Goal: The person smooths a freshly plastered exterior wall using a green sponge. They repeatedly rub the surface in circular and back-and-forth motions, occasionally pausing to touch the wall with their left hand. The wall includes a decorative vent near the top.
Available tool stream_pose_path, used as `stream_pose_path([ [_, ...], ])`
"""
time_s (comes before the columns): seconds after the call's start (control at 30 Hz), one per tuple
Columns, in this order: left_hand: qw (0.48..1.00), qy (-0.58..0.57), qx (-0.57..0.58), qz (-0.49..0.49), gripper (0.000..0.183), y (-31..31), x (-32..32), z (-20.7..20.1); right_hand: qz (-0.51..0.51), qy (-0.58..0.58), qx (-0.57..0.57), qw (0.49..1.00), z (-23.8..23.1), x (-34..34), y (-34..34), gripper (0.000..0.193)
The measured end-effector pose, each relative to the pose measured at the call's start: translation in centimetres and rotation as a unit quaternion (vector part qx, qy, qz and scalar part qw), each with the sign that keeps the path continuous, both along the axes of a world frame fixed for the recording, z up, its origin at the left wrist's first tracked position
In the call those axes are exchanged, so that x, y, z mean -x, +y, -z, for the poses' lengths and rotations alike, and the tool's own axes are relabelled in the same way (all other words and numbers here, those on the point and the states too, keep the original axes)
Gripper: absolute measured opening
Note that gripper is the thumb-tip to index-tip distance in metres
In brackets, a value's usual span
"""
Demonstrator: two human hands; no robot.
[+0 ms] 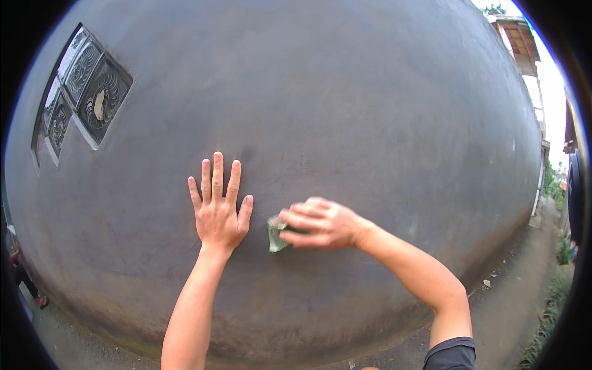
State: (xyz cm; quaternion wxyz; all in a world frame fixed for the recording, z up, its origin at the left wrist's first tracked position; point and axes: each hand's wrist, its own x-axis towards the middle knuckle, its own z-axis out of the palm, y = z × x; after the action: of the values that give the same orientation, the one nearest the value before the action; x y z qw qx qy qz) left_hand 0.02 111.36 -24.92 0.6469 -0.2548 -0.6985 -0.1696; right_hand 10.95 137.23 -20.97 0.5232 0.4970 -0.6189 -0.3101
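A large dark grey plastered wall (370, 123) fills most of the view. My left hand (218, 213) rests against it with the fingers spread and nothing held. To its right, my right hand (324, 224) is bent over a pale green piece of sandpaper or cloth (276, 234), pressing it to the wall. I cannot tell which of the two it is. The fingers of this hand are slightly smeared by motion, and part of the green piece is hidden beneath them.
A window with patterned dark panels (86, 86) sits in the wall at the upper left. Along the right runs a narrow path (512, 302) edged with grass (549, 320). Part of another person (28, 277) shows at the far left edge.
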Motion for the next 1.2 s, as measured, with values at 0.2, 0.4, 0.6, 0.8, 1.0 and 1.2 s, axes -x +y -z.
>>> stream_pose_path([
  [0.2, 1.000, 0.005, 0.001, -0.005, 0.074, 0.5, -0.3, 0.1, 0.009, 0.159, 0.437, 0.885, -4.3, -0.9, 2.6, 0.034],
  [0.4, 1.000, 0.010, -0.004, -0.016, 0.074, -0.3, 0.0, 0.5, -0.005, 0.045, 0.174, 0.984, -1.2, -0.2, 2.3, 0.030],
  [0.6, 1.000, -0.001, -0.004, -0.017, 0.076, 0.2, -0.1, 1.0, -0.006, 0.069, 0.270, 0.960, -0.6, 0.0, 1.3, 0.031],
  [0.8, 1.000, -0.007, -0.010, -0.011, 0.080, 0.3, -0.1, 1.3, 0.001, 0.115, 0.303, 0.946, -4.8, -0.6, 3.2, 0.038],
  [1.0, 1.000, -0.008, -0.005, -0.005, 0.078, 0.5, 0.0, 2.4, 0.049, 0.042, 0.075, 0.995, 4.0, 0.7, 1.0, 0.028],
  [1.2, 1.000, -0.001, 0.002, -0.007, 0.077, 0.3, -0.1, 3.2, -0.033, 0.115, 0.491, 0.863, -1.5, -0.1, 2.2, 0.046],
])
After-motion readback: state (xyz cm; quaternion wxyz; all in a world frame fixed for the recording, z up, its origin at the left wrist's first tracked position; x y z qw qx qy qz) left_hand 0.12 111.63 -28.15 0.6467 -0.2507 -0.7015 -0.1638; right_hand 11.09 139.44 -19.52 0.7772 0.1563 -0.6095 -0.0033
